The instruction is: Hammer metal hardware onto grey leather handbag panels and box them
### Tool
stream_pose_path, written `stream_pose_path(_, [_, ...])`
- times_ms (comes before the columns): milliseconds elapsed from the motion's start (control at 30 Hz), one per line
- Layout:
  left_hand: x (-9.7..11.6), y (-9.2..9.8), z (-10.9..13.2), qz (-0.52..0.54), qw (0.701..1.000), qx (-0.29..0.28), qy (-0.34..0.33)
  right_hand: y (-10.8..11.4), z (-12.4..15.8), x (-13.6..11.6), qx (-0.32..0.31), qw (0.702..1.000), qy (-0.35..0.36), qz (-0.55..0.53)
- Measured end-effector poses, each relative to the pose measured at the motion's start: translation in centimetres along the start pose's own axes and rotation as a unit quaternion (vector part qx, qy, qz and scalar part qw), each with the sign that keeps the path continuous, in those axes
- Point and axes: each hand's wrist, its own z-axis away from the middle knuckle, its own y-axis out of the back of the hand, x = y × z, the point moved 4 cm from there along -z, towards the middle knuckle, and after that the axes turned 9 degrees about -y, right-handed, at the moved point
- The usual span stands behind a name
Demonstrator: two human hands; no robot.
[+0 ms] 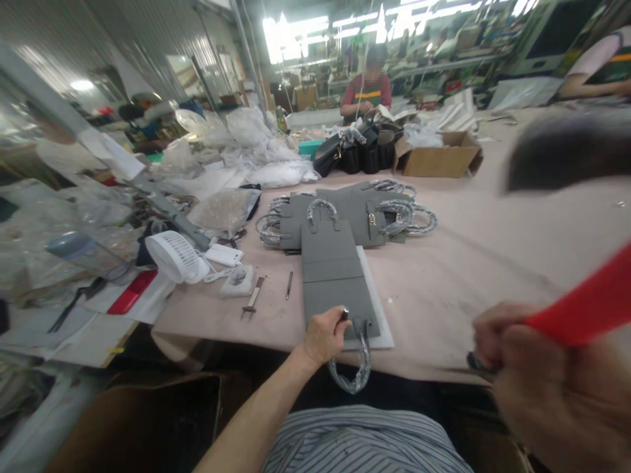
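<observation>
A flat grey bag piece (pixel 332 292) lies lengthwise over a white pad (pixel 382 332) at the table's front edge. It has a plastic-wrapped handle (pixel 352 381) at its near end, hanging past the edge, and another at its far end. My left hand (pixel 324 335) is closed near that lower handle, pinching a short, shiny-tipped metal piece (pixel 345 314) against the grey surface; its lower part is hidden. Raised at the right, my right hand (pixel 557 387) grips the red handle of a hammer (pixel 591 299). Its dark head is blurred, and the join lies outside the view.
More grey bag pieces (pixel 345 217) with wrapped handles are stacked behind. A small fork-like tool (pixel 253 299), a thin rod (pixel 289 286) and a white fan (pixel 177 256) lie left. Black bags (pixel 367 148), a cardboard box (pixel 438 157) and a seated person (pixel 367 92) are farther back.
</observation>
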Motion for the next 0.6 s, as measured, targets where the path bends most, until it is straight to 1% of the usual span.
stream_pose_path(33, [0.0,0.1,0.0,0.0,1.0,0.0,-0.001,-1.0,0.4,0.1,-0.015,1.0,0.025,0.005])
stream_pose_path(67, [0.1,0.1,-0.1,0.001,1.0,-0.002,-0.002,-2.1,0.8,0.4,-0.045,0.998,0.048,0.013])
stream_pose_path(100, [0.1,0.1,-0.1,0.001,1.0,-0.006,-0.004,-3.4,1.1,0.8,-0.099,0.993,0.066,0.03])
stream_pose_path(133, [0.2,0.1,-0.1,0.0,1.0,-0.01,-0.004,-4.3,1.2,1.5,-0.142,0.986,0.073,0.047])
stream_pose_path(167, [0.2,0.1,-0.1,-0.003,1.0,-0.013,-0.003,-5.0,1.2,2.4,-0.171,0.981,0.063,0.064])
stream_pose_path(200, [0.2,0.1,-0.1,-0.006,1.0,-0.013,-0.001,-5.3,0.9,3.5,-0.188,0.978,0.041,0.078])
stream_pose_path(233, [0.2,0.2,0.0,-0.008,1.0,-0.011,0.003,-5.5,0.5,4.7,-0.192,0.978,0.009,0.081])
stream_pose_path(300, [0.2,0.1,0.0,-0.005,1.0,-0.008,0.005,-6.0,-0.5,7.3,-0.203,0.975,-0.062,0.062])
stream_pose_path(400, [0.3,0.1,0.0,0.007,1.0,-0.007,-0.001,-8.1,-1.4,11.3,-0.243,0.955,-0.165,0.023])
stream_pose_path(433, [0.3,0.1,0.0,0.008,1.0,-0.007,-0.001,-9.0,-1.6,12.4,-0.244,0.951,-0.185,0.035])
stream_pose_path(500, [0.3,0.2,0.0,0.008,1.0,-0.009,0.002,-10.6,-1.7,13.6,-0.215,0.954,-0.187,0.094])
stream_pose_path(533, [0.3,0.4,0.0,0.01,1.0,-0.013,0.005,-11.2,-1.7,13.7,-0.188,0.959,-0.168,0.126])
stream_pose_path(600, [0.2,0.6,0.0,0.02,0.999,-0.022,0.013,-12.4,-1.5,12.5,-0.129,0.973,-0.105,0.157])
